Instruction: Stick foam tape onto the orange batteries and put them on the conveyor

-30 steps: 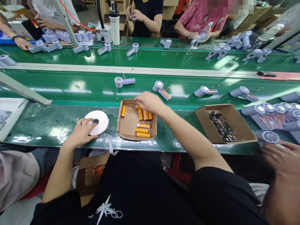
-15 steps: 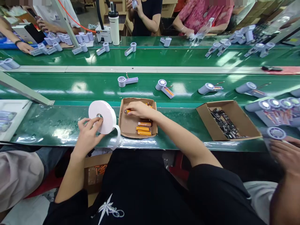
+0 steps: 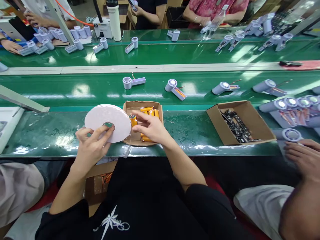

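My left hand [image 3: 93,144] grips a wide roll of white tape [image 3: 118,118], its fingers at the centre hole. The roll is tilted so that its flat face points up, and a loose strip of tape [image 3: 127,150] hangs from its right side. Between the thumb and fingers of my right hand [image 3: 156,129] is an orange cylindrical battery [image 3: 134,120], at the roll's right edge; whether it touches the tape I cannot tell. Beneath that hand stands a shallow cardboard box [image 3: 130,107] with several more orange batteries [image 3: 148,109], partly hidden by my right hand.
Lilac handheld fans [image 3: 171,85] with trailing wires lie along the green conveyor [image 3: 100,90]. To the right, a cardboard box [image 3: 260,123] holds small dark parts. A co-worker's hand [image 3: 300,153] holds a fan at far right. More people sit across the line.
My right hand has lifted a battery from the box and brought it left to the roll. My left hand has tipped the roll flatter.
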Motion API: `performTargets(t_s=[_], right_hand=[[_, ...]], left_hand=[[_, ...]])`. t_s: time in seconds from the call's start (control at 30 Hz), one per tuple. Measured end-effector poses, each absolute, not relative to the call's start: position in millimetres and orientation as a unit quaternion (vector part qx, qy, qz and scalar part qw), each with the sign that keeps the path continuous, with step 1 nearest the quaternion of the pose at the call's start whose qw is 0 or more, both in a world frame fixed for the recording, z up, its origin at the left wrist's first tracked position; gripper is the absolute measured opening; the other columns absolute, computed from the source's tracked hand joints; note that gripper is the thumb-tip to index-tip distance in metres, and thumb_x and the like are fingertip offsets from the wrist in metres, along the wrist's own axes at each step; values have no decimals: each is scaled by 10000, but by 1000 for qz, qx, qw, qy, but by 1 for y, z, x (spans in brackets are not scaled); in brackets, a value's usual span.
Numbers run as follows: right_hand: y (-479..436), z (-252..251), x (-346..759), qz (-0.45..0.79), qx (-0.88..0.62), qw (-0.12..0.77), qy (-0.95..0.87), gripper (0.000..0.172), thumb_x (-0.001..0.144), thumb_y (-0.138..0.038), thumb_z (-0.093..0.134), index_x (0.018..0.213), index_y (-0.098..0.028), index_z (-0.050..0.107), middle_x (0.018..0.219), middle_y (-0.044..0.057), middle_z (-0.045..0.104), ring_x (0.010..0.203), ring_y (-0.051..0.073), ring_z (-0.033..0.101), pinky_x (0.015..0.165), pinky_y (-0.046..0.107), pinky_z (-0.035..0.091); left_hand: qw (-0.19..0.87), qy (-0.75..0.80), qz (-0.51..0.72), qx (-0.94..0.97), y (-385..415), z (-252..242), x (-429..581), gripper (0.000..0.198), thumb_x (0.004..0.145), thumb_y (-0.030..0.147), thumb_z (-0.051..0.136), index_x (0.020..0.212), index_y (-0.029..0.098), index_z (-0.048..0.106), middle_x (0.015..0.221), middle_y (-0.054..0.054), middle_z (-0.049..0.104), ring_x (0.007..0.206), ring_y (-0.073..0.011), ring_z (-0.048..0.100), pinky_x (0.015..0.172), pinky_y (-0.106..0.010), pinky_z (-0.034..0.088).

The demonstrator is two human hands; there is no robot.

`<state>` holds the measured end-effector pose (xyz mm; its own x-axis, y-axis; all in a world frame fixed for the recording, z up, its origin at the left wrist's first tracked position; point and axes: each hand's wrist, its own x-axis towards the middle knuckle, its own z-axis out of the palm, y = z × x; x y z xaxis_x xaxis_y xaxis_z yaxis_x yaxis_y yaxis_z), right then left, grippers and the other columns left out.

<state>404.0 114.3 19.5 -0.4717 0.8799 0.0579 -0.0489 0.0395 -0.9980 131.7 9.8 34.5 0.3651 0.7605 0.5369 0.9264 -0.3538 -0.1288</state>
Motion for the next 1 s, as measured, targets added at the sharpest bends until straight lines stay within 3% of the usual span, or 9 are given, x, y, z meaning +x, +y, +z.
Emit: performTargets(t_s=[0.07, 0.23, 0.3, 0.43, 0.57, 0.63, 0.73, 0.83, 1.0], right_hand=[[104, 17, 404, 647, -323, 353, -594, 815, 763, -458, 988, 1501, -247, 714, 1412, 90, 808, 1239, 263, 797, 1082, 431, 659], [70, 11, 397, 631, -276, 164, -706, 317, 934, -382, 881, 1159, -160, 855, 831, 20, 849, 807, 201, 810, 803, 306, 642], [72, 18, 406, 613, -254, 145, -734, 438, 849, -392, 962, 1225, -197, 851, 966, 39, 876, 907, 227, 838, 865, 324, 665], [97, 47, 435, 640, -273, 327, -639, 876, 702, -419, 1051, 1503, -273, 727, 1403, 79, 806, 1301, 297, 782, 1146, 480, 649], [103, 52, 422, 657, -252, 468, -535, 566, 703, -379, 1047, 1215, -231, 856, 1153, 29, 867, 1166, 280, 825, 1165, 503, 653], [90, 39, 394, 658, -272, 561, -423, 559, 667, -444, 1063, 1135, -227, 848, 1086, 35, 875, 1094, 271, 844, 1104, 475, 689], [70, 17, 358, 637, -298, 667, -246, 681, 709, -602, 1015, 1236, -244, 773, 1101, 70, 879, 1124, 276, 845, 1057, 454, 707], [73, 15, 370, 658, -292, 653, -236, 744, 712, -569, 1022, 1311, -258, 709, 1151, 86, 871, 1205, 292, 825, 1063, 459, 703], [120, 26, 488, 475, -344, 746, -316, 483, 939, -587, 812, 1326, -321, 696, 1434, 40, 769, 1403, 248, 729, 1159, 421, 646]], left_hand=[[229, -532, -215, -786, 8, 41, 133, 647, 910, 235, 824, 1530, 363, 689, 1229, -67, 813, 1064, -333, 556, 957, -499, 427], [256, -540, -252, -761, 3, 56, 135, 564, 888, 257, 856, 1435, 335, 746, 1234, -91, 778, 984, -291, 644, 898, -476, 456], [247, -542, -250, -763, 3, 60, 135, 572, 894, 241, 841, 1447, 344, 739, 1241, -80, 778, 967, -276, 663, 893, -469, 480], [272, -528, -222, -773, 4, 66, 133, 534, 880, 258, 865, 1390, 390, 782, 1162, -56, 812, 996, -304, 628, 895, -475, 482], [282, -521, -208, -778, 7, 57, 147, 534, 893, 317, 871, 1415, 384, 776, 1157, -71, 812, 976, -304, 614, 905, -472, 469], [273, -550, -226, -756, 7, 45, 164, 516, 906, 409, 869, 1408, 333, 773, 1176, -107, 786, 961, -295, 634, 889, -462, 470], [275, -571, -285, -719, 3, 24, 194, 502, 879, 535, 893, 1286, 256, 802, 1072, -133, 738, 947, -298, 612, 866, -449, 459], [235, -570, -309, -724, -8, 13, 199, 466, 866, 547, 906, 1200, 236, 816, 974, -110, 690, 933, -285, 593, 877, -435, 467], [86, -652, -175, -733, -16, 8, 110, 481, 906, 566, 798, 1277, 260, 814, 1171, -150, 755, 1114, -359, 636, 1035, -510, 483]])
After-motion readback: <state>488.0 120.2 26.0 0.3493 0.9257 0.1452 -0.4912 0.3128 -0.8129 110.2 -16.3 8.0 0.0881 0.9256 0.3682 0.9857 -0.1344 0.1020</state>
